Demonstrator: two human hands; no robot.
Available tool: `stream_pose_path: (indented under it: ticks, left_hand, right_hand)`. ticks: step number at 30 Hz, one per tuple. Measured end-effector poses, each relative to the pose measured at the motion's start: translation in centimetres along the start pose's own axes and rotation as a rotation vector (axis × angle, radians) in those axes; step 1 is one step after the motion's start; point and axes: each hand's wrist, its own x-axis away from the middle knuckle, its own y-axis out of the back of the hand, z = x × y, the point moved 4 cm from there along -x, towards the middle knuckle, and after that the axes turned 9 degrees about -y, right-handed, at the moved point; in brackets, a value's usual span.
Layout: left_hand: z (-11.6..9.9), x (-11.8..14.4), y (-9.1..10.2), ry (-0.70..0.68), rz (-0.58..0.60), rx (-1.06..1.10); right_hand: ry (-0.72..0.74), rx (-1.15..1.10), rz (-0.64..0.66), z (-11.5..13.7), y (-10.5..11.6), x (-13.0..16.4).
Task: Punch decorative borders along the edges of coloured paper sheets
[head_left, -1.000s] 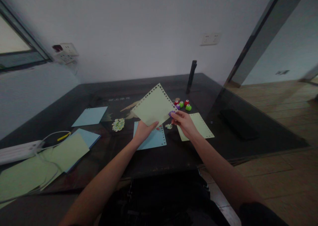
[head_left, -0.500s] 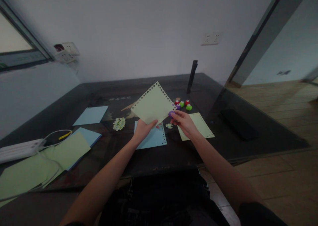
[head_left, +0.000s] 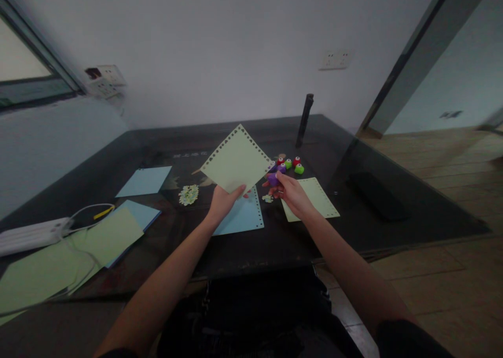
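Over a dark table [head_left: 118, 159], we hold a green sheet [head_left: 236, 160] up by its lower corner, our left hand [head_left: 223, 201] pinched shut on it, its upper edges lined with punched holes. Our right hand [head_left: 288, 193] grips a purple punch [head_left: 273, 179] just beside the sheet's right corner, fingers closed around it. Below lie a blue sheet [head_left: 243, 219] and a second green sheet [head_left: 318, 198]; more punches [head_left: 290, 164] cluster behind, and paper cut-outs [head_left: 188, 194] sit to the left.
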Motion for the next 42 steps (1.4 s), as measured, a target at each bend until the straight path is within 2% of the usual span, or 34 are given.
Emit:
stream_pose_path:
  ticks: [8, 19, 33, 38, 42]
  left_hand:
    - [-0.4, 0.0, 0.0, -0.016, 0.015, 0.040]
    - [-0.3, 0.0, 0.1, -0.035, -0.011, 0.009]
    - [0.0, -0.1, 0.0, -0.006, 0.009, 0.012]
    - [-0.2, -0.1, 0.1, -0.021, 0.024, 0.012]
    - [-0.2, -0.1, 0.0, 0.022, 0.016, 0.038]
  right_hand:
    - [-0.069, -0.014, -0.015, -0.6, 0.6, -0.3]
    - [-0.053, 0.146, -0.112, 0.0, 0.6, -0.2]
    - [-0.163, 0.262, 0.001, -1.3, 0.0, -0.2]
    - [-0.156, 0.265, 0.029, -1.5, -0.1, -0.2]
    - [-0.143, 0.219, 0.035, -1.3, -0.1, -0.1]
